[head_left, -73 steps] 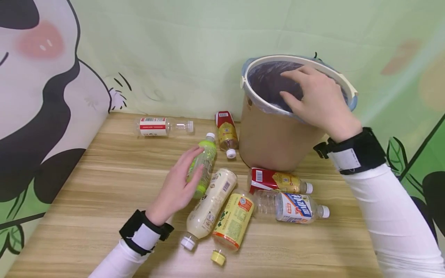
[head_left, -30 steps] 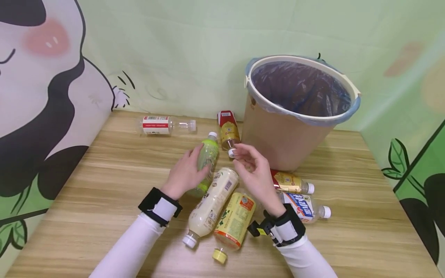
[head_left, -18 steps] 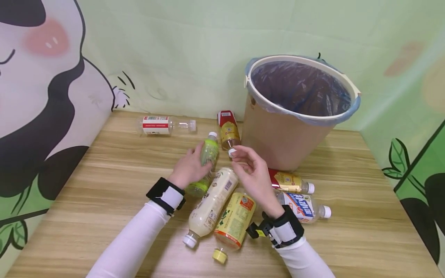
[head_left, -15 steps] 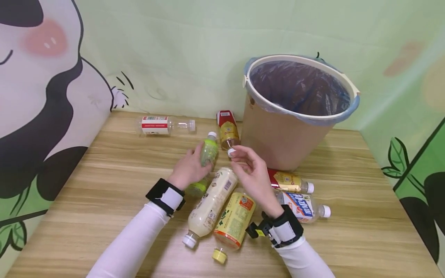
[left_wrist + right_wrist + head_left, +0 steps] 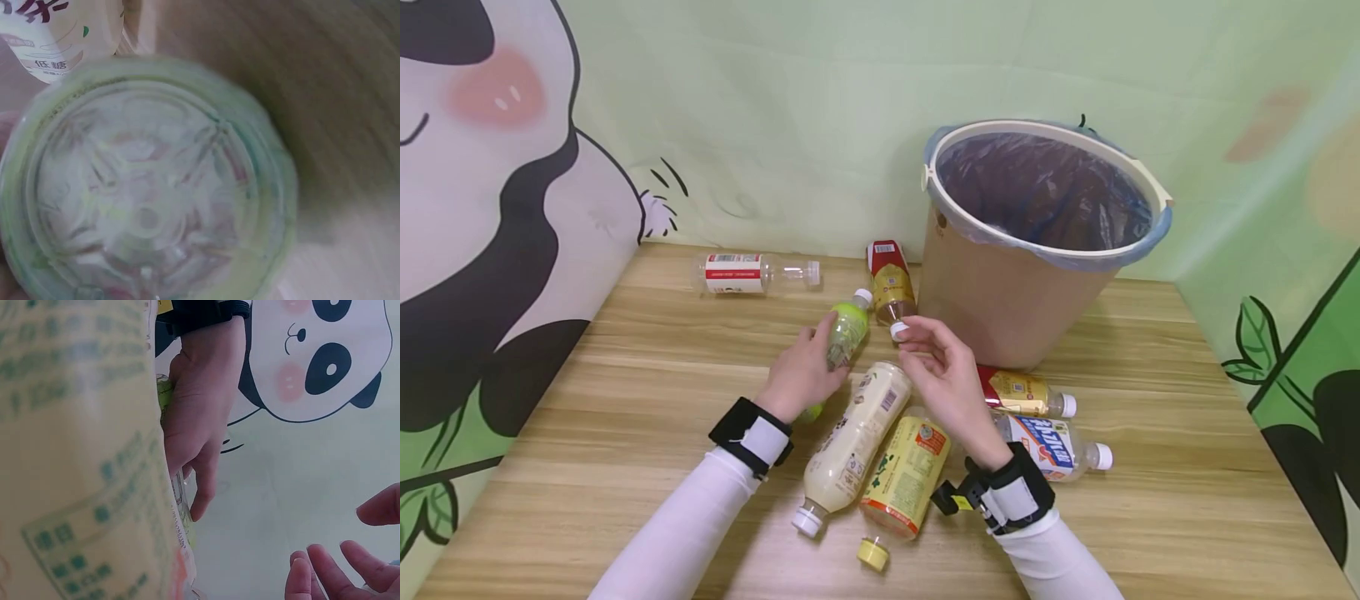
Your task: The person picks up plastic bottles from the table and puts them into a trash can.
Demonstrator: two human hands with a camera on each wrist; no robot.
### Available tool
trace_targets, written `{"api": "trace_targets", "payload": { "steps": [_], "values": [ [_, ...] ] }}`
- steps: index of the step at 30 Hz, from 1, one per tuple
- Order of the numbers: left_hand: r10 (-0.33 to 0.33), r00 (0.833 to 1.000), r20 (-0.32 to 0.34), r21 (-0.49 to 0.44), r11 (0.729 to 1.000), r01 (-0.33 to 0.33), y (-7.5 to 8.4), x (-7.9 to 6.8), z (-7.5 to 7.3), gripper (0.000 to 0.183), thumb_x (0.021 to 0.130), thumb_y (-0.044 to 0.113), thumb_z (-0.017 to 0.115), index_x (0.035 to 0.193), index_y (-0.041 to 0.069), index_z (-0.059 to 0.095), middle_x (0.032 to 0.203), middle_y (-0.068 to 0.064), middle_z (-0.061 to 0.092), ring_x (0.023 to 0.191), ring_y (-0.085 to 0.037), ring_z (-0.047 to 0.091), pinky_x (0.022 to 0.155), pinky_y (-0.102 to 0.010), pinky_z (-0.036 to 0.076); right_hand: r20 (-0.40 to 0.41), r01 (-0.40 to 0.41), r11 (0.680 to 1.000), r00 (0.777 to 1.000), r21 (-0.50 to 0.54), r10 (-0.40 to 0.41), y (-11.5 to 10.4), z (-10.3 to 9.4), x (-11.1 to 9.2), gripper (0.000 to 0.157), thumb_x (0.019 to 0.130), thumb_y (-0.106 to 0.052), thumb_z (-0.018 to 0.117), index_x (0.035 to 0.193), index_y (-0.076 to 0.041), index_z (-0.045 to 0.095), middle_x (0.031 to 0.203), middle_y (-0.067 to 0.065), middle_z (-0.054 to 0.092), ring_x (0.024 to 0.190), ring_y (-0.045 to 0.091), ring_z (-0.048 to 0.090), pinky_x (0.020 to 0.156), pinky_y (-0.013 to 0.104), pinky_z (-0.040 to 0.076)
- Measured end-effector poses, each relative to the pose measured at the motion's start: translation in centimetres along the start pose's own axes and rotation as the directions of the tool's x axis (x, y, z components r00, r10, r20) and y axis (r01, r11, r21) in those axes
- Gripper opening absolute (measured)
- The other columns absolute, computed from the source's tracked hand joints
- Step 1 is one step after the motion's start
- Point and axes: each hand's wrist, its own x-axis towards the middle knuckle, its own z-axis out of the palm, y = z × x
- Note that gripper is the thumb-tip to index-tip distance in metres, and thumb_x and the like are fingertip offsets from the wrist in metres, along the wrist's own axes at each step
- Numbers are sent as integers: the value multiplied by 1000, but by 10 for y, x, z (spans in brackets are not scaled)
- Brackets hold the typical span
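"Holding what, this left hand (image 5: 797, 373)?"

"The green bottle (image 5: 852, 330), at the frame's centre; the fingers curl around its side."

"And the right hand (image 5: 953, 385)?"

"Its fingers are half bent, thumb apart, holding nothing; they are near the cap (image 5: 896, 330) of the upper red bottle (image 5: 891, 283), but I cannot tell if they touch."

"How to grip well?"

"Firmly, I think, without crushing it, and away from the cream bottle (image 5: 859, 440)."
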Motion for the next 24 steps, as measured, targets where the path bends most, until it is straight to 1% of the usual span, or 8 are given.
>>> {"api": "trace_targets", "payload": {
  "steps": [4, 9, 12, 16, 18, 20, 23, 24],
  "values": [
    [13, 1000, -20, -10, 1000, -14, -1, -3, 0, 88, 83, 26, 69, 152, 14, 16, 131, -31, 43, 79, -37, 60, 58, -43, 55, -3, 13, 1000, 1000, 10, -12, 15, -2, 3, 40, 87, 5, 58, 126, -3, 53, 114, 15, 59, 103, 26, 58, 90, 38, 50],
    [23, 998, -62, -55, 998, -27, -2, -7, -4, 89, 84, 25, 68, 153, 15, 13, 137, -31, 39, 72, -32, 60, 53, -37, 54, -4, 25, 999, 1000, 33, -25, 21, -4, 3, 40, 87, 5, 58, 126, -4, 54, 113, 14, 60, 102, 25, 58, 89, 33, 51],
    [39, 994, -107, -101, 994, -50, 0, -11, -10, 88, 85, 26, 68, 153, 16, 12, 140, -28, 37, 76, -32, 61, 56, -37, 55, -3, 26, 999, 1000, 41, -26, 21, -5, 3, 41, 87, 5, 58, 126, -5, 54, 114, 15, 60, 102, 25, 58, 89, 31, 51],
    [86, 980, -181, -177, 977, -119, 5, -17, -19, 87, 86, 28, 67, 153, 17, 13, 140, -25, 38, 87, -35, 61, 64, -43, 57, -2, 23, 999, 1000, 46, -23, 19, -6, 3, 41, 87, 5, 57, 127, -5, 53, 114, 16, 59, 103, 25, 58, 90, 32, 51],
    [119, 967, -226, -213, 962, -168, 8, -21, -23, 86, 86, 30, 66, 153, 16, 13, 141, -24, 38, 96, -36, 59, 70, -47, 56, 0, 22, 998, 1000, 51, -22, 19, -5, 3, 41, 87, 6, 57, 126, -5, 53, 114, 16, 59, 103, 24, 58, 90, 32, 51],
    [152, 953, -263, -263, 939, -222, 12, -24, -26, 85, 87, 33, 65, 153, 17, 13, 144, -22, 36, 103, -36, 56, 76, -50, 54, -1, 23, 998, 1000, 55, -23, 18, -5, 3, 40, 88, 6, 57, 126, -5, 53, 114, 15, 59, 102, 25, 58, 90, 32, 51],
    [172, 938, -300, -360, 891, -278, 18, -30, -30, 84, 89, 36, 62, 153, 19, 10, 153, -13, 24, 119, -35, 47, 88, -52, 49, 3, 21, 998, 1000, 57, -21, 18, -3, 3, 40, 88, 7, 56, 126, -6, 53, 114, 14, 59, 103, 25, 58, 90, 33, 51],
    [169, 937, -304, -402, 869, -287, 21, -32, -31, 84, 89, 37, 61, 153, 21, 9, 155, -10, 21, 120, -34, 47, 88, -51, 50, 6, 20, 998, 1000, 58, -20, 17, -3, 3, 41, 88, 7, 56, 126, -6, 53, 115, 14, 58, 103, 26, 58, 91, 34, 51]
  ]
}}
